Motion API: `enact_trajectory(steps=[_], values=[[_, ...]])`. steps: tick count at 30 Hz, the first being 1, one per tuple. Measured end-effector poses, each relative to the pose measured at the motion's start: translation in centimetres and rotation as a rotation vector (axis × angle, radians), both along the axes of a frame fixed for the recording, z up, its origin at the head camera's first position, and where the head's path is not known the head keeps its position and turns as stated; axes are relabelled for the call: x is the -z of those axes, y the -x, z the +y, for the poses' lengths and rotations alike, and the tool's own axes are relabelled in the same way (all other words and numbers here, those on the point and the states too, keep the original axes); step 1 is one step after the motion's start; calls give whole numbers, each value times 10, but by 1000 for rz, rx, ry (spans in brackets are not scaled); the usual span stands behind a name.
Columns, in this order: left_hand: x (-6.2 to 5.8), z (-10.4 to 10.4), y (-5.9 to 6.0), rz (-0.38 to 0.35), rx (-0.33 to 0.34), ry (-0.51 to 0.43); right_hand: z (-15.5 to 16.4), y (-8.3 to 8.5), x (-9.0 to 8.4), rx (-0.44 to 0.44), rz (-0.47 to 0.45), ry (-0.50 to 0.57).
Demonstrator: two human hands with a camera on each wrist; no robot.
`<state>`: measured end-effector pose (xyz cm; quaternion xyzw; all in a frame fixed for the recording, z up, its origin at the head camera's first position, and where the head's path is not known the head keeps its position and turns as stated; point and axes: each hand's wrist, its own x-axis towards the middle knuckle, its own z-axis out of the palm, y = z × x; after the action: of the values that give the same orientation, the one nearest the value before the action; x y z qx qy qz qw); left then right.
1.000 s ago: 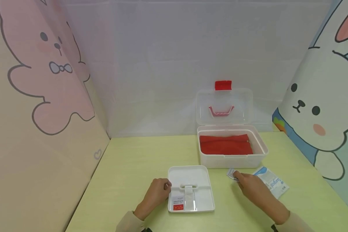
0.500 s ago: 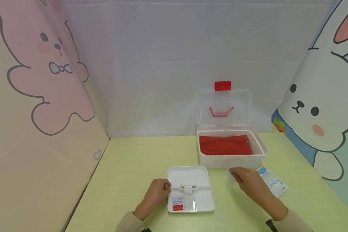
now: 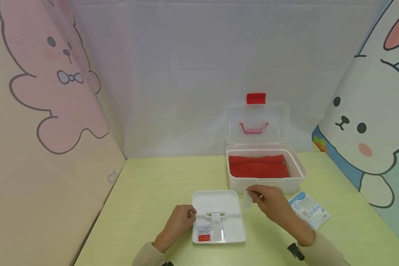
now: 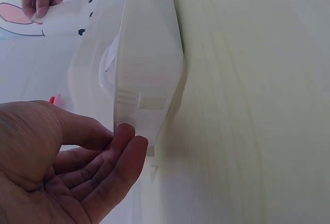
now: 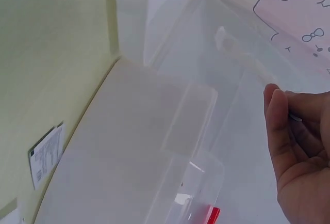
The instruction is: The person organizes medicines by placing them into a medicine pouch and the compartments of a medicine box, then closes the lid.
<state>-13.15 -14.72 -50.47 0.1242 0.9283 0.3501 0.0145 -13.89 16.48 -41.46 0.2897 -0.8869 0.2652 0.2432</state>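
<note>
table [image 3: 159,184]: yellow-green, walled on three sides by panels; open room is far of the left hand and out to its left, all bare table. right of the right hand, a narrower strip runs to the right wall panel.

one storage box [image 3: 299,173], just far of the right hand, lid up against the back wall, red cloth [image 3: 258,166] inside. box front edge sits right behind the right knuckles, little clearance there.

one white tray [image 3: 216,199] between the two hands, near edge close to the table's front edge. one small packet with a red label [image 3: 204,234] lies in its near-left compartment.

one blue-white pouch [image 3: 310,210] flat on the table, just right of the right hand, apart from it.

one small white packet [image 3: 247,199], pinched in the right hand's fingertips, lifted off the table, hanging over the tray's far-right corner, just short of the box front.

left hand [image 3: 181,221]: fingers loosely curled, fingertips [image 4: 129,136] touching the tray's left wall, gripping nothing.

right hand [image 3: 269,201]: closed in a pinch on the small white packet.
</note>
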Motion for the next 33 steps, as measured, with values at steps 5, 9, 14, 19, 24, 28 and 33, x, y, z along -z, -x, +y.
enact_trajectory(steps=[5,9,14,19,24,28,33], values=[[0,0,0,7,0,-2,-15,0,-5,-62,-101,60],[1,1,0,11,4,-4,-25,-1,-10,-65,-166,70],[0,1,-1,-5,-5,3,-38,-2,-11,-128,-235,103],[0,1,0,-15,-10,4,-50,-4,-4,-212,-332,116],[0,1,0,-4,-11,3,-58,-5,6,-266,-413,105],[0,1,-1,4,-11,3,-65,-6,14,-301,-447,104],[0,1,-1,2,-6,5,-71,-8,22,-329,-486,96]])
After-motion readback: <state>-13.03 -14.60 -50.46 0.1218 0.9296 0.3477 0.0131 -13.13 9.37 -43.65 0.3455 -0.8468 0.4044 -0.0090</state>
